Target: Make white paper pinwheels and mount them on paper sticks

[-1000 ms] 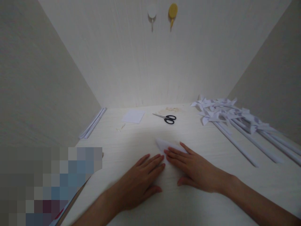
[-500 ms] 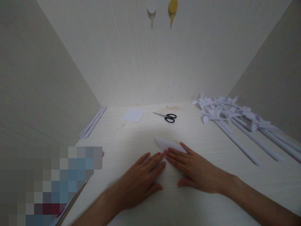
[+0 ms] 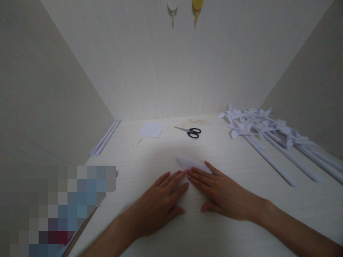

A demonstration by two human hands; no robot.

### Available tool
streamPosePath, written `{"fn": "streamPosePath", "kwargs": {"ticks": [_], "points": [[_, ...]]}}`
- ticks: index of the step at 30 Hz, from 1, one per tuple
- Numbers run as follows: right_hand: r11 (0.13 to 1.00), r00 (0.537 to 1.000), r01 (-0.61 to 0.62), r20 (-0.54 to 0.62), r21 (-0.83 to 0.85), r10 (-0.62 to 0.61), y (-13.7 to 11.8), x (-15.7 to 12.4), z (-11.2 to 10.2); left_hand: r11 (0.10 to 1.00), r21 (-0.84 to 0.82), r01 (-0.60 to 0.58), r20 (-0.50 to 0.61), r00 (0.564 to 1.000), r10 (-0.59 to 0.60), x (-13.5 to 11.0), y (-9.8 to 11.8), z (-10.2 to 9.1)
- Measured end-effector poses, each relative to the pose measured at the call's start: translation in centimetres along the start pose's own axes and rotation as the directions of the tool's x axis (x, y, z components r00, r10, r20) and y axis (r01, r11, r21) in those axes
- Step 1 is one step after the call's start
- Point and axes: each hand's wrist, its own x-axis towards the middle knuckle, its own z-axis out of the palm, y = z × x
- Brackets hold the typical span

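Observation:
A folded piece of white paper (image 3: 189, 163) lies on the pale desk (image 3: 219, 157), its pointed end sticking out beyond my fingers. My left hand (image 3: 160, 203) lies flat with fingers stretched out, palm down, its fingertips at the paper's near edge. My right hand (image 3: 221, 194) also lies flat and open, its fingers pressing on the paper from the right. The fingertips of both hands nearly meet. Most of the paper under my hands is hidden.
Black-handled scissors (image 3: 190, 131) and a small white paper square (image 3: 151, 129) lie farther back. Several white paper pinwheels on rolled sticks (image 3: 265, 137) fill the right side. Rolled paper sticks (image 3: 105, 137) lie along the left wall. Two hooks (image 3: 184, 9) hang on the back wall.
Both hands stay flat on the paper, almost unmoved. The view has tilted slightly down, so the hooks sit higher in frame.

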Motion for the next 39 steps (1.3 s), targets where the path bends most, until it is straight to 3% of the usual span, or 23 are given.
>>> {"fn": "streamPosePath", "kwargs": {"ticks": [20, 39], "points": [[1.0, 1.0, 0.011, 0.026, 0.004, -0.011, 0.04, 0.09, -0.07, 1.0, 0.001, -0.007, -0.056, 0.998, 0.007, -0.03, -0.26, 0.42], [1.0, 1.0, 0.007, 0.019, -0.015, -0.006, 0.01, 0.11, -0.04, 1.0, 0.018, -0.001, -0.042, 0.999, 0.002, -0.07, -0.14, 0.21]]}}
